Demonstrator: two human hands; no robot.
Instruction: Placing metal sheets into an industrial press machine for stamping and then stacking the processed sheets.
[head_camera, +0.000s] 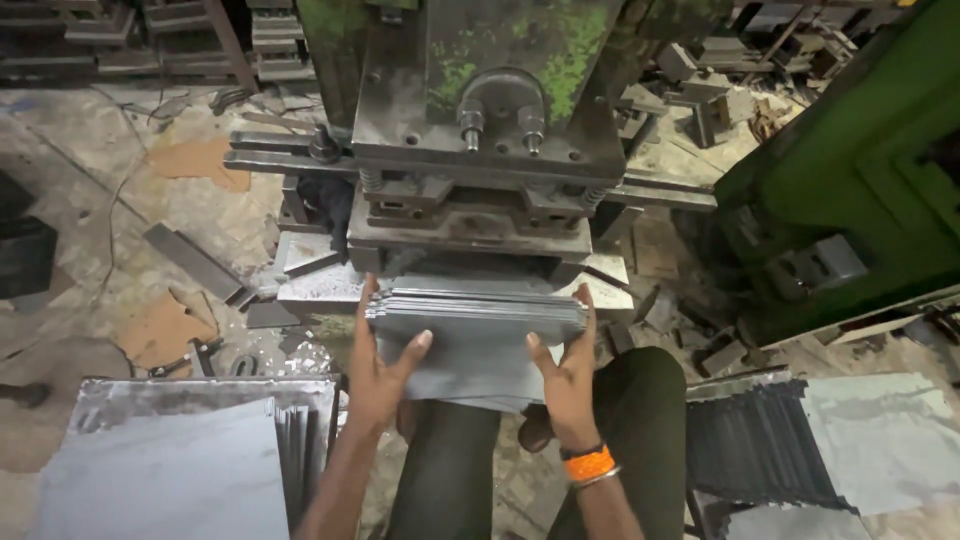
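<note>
A thick stack of thin, flat, grey rectangular sheet-metal plates (478, 330) lies roughly level just in front of the bed of the dark, worn press machine (480, 150), above the person's knees. The sheets are squared up, their front edges showing as a tight band of fine lines. The top sheet is dull, smooth and bare. The left hand (385, 370) clasps the stack's left side and the right hand (565, 365) its right side, thumbs lying on top.

Dim, soft overhead light, edge distortion.
</note>
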